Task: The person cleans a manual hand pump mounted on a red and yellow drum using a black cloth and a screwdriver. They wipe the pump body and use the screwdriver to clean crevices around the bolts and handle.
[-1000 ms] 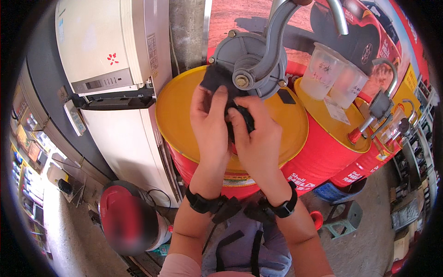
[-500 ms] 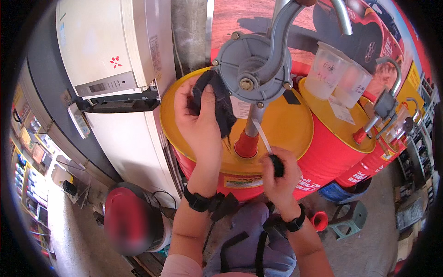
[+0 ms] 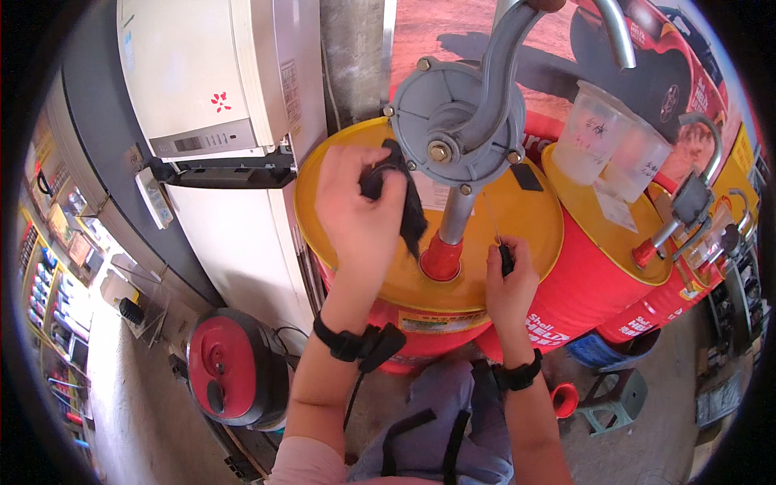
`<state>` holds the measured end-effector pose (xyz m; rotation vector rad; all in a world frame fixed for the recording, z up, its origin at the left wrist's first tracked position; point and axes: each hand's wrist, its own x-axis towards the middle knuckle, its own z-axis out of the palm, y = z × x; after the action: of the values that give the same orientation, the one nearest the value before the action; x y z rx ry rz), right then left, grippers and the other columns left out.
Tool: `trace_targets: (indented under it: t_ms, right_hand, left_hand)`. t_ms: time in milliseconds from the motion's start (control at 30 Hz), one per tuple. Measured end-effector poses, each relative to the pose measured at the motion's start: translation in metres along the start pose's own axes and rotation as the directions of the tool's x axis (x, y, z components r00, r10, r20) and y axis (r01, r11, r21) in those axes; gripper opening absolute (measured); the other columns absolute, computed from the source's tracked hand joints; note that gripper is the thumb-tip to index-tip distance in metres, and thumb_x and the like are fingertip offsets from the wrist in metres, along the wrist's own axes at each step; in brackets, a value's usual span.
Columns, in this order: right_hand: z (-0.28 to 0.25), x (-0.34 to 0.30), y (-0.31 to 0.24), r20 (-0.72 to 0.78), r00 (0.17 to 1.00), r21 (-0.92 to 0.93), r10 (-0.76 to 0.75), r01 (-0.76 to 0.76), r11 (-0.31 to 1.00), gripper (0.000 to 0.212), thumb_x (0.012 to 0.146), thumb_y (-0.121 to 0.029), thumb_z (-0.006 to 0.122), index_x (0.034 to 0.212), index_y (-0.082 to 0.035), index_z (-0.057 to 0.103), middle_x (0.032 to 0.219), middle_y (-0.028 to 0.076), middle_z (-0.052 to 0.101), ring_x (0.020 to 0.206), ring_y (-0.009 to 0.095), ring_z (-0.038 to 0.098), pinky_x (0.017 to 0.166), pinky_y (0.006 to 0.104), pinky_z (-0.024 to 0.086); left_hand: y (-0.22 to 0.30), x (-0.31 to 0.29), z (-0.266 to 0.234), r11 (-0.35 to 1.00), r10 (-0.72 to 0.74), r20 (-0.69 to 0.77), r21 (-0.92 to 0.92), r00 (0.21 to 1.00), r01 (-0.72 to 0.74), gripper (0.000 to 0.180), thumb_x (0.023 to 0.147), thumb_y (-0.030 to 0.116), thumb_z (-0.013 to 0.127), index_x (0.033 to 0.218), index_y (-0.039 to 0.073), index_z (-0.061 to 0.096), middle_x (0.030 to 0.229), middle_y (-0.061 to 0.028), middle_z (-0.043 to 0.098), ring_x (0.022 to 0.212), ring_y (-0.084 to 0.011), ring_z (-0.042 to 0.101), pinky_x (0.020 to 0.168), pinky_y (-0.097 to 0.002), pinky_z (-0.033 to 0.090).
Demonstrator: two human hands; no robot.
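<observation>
A dark cloth (image 3: 413, 212) is bunched in my left hand (image 3: 349, 198), its loose end hanging down. That hand is beside the round grey housing of a hand-crank drum pump (image 3: 416, 117). My right hand (image 3: 512, 293) grips the black handle of a tool (image 3: 507, 260) with a thin, flat, pale blade. Its blade points up beside the pump's metal pipe (image 3: 457, 217), seen nearly edge-on. A red collar (image 3: 440, 258) holds the pipe on the yellow lid (image 3: 525, 230) of a red drum. Both hands are over this lid.
More red drums with pumps stand to the right; two translucent jugs (image 3: 588, 133) sit on the nearest. A white cabinet (image 3: 222, 234) rises on the left, above a red and black canister machine (image 3: 226, 364). A green stool (image 3: 618, 400) and red funnel (image 3: 564, 400) are low right.
The view has shifted, moving the scene rightward and slightly down. My left hand has turned, its fingers curling tighter into the cloth. The right hand's blade has turned from broad side to nearly edge-on.
</observation>
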<state>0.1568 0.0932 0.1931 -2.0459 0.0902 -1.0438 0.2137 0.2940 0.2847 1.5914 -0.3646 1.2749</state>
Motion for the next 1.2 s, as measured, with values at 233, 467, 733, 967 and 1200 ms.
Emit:
trace_targets:
  t_ms: [233,467,733,967,1200]
  right_hand:
    - [-0.004,0.000,-0.008,0.059,0.998,-0.161,-0.028,0.037,0.986,0.016,0.094,-0.014,0.066,0.106,-0.004,0.062,0.084,0.020,0.069,0.077,0.039,0.069,0.066,0.0460,0.053]
    - [-0.004,-0.001,-0.006,0.050,0.998,-0.162,-0.034,0.042,0.986,0.016,0.094,-0.014,0.066,0.107,-0.005,0.063,0.085,0.020,0.069,0.077,0.039,0.069,0.065,0.0467,0.053]
    - [-0.002,-0.002,-0.004,0.046,0.998,-0.163,-0.039,0.046,0.986,0.015,0.094,-0.015,0.066,0.106,-0.006,0.063,0.083,0.020,0.069,0.076,0.040,0.069,0.065,0.0470,0.053]
    - [-0.001,-0.002,-0.005,0.027,0.998,-0.148,-0.063,0.066,0.987,0.016,0.094,-0.016,0.066,0.105,-0.005,0.063,0.082,0.020,0.069,0.075,0.040,0.069,0.064,0.0465,0.053]
    - [-0.003,-0.002,-0.006,0.032,0.998,-0.144,-0.056,0.061,0.988,0.015,0.093,-0.015,0.066,0.104,-0.005,0.063,0.081,0.019,0.069,0.074,0.038,0.069,0.064,0.0455,0.053]
  left_hand:
    - [-0.012,-0.011,-0.009,0.957,-0.219,-0.044,-0.205,0.975,0.205,0.019,0.078,-0.005,0.068,0.094,0.004,0.062,0.092,-0.0046,0.059,0.076,-0.0155,0.056,0.066,-0.0279,0.044]
    - [0.004,0.026,0.010,0.971,0.234,-0.107,-0.018,0.966,-0.237,0.023,0.078,-0.006,0.068,0.098,0.004,0.063,0.109,-0.0087,0.065,0.080,-0.0250,0.061,0.068,-0.0313,0.049]
    - [-0.023,0.033,0.002,0.925,0.347,0.037,0.152,0.937,-0.348,0.025,0.077,-0.005,0.069,0.098,0.004,0.059,0.106,-0.0092,0.066,0.087,-0.0280,0.066,0.072,-0.0346,0.053]
    - [-0.010,0.015,-0.002,0.978,-0.062,-0.060,-0.204,0.996,0.048,0.025,0.078,-0.002,0.071,0.101,0.004,0.061,0.099,-0.0064,0.066,0.079,-0.0203,0.061,0.068,-0.0299,0.048]
    - [0.009,0.032,0.011,0.979,0.199,-0.043,0.053,0.979,-0.197,0.025,0.074,-0.001,0.072,0.097,0.005,0.063,0.093,-0.0101,0.063,0.084,-0.0293,0.065,0.073,-0.0369,0.051]
